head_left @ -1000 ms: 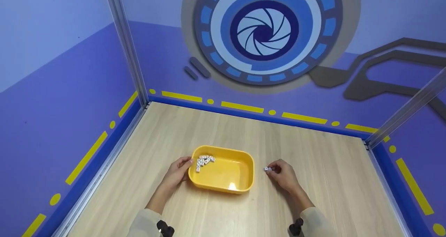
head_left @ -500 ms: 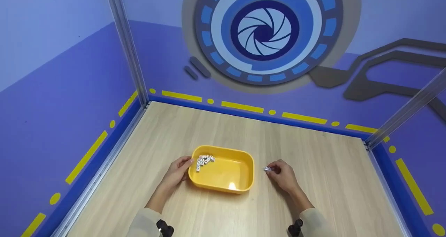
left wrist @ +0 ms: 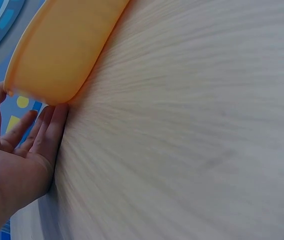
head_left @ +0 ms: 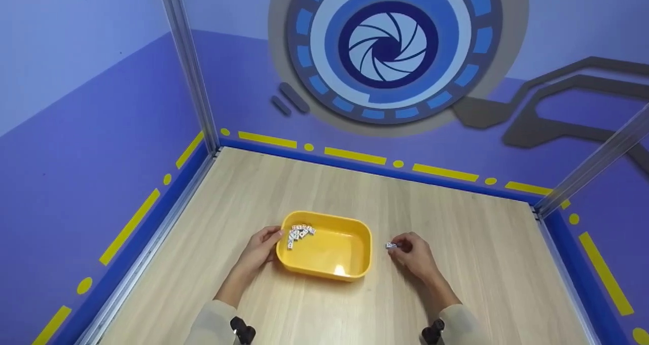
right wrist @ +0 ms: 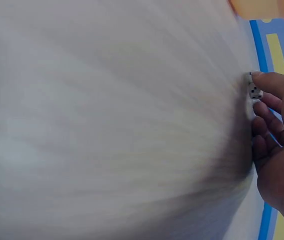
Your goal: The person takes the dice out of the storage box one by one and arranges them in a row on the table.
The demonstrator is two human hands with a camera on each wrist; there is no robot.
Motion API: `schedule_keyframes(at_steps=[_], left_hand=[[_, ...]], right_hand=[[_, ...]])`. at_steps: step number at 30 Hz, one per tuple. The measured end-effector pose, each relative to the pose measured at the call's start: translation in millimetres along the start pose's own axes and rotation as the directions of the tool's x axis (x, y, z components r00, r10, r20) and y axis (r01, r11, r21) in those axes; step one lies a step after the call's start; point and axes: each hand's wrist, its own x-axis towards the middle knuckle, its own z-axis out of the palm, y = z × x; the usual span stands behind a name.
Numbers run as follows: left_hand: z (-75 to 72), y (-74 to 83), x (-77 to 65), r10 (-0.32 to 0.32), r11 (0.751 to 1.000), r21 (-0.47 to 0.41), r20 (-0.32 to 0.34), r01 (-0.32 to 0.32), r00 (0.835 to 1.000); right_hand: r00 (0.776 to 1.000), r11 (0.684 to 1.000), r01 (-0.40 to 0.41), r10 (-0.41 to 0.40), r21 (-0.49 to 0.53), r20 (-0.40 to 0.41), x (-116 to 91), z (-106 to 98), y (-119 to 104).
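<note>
Dice (head_left: 390, 245) | head: right hand (head_left: 416, 256) pinches some right of the yellow tub (head_left: 329, 256); left hand (head_left: 257, 250) holds the tub's left end, more dice (head_left: 296, 235) (a small bunch) inside there | left wrist: thumb at rim, fingertips below | right wrist: narrow pinch; probably picking up, so lifting would need snug fingers

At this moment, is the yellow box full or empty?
Partly full: dice lie at one end of the box, while most of its bottom is bare.
</note>
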Motion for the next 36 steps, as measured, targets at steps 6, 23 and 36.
schedule_keyframes(at_steps=[6,23,36], left_hand=[[-2.4,-1.2,-1.5,0.011,0.999,-0.03,0.008,-0.01,1.0],[-2.5,3.0,-0.9,0.01,1.0,-0.015,-0.006,-0.01,1.0],[0.5,-0.8,-1.5,0.022,0.998,-0.056,0.027,-0.021,0.999]], right_hand=[[0.993,0.995,0.089,-0.085,0.049,-0.077,5.3,-4.2,-34.8],[0.966,0.93,0.257,-0.253,0.264,-0.048,25.9,86.1,-143.3],[0.972,0.965,0.223,-0.231,0.138,0.043,38.2,147.9,-143.7]])
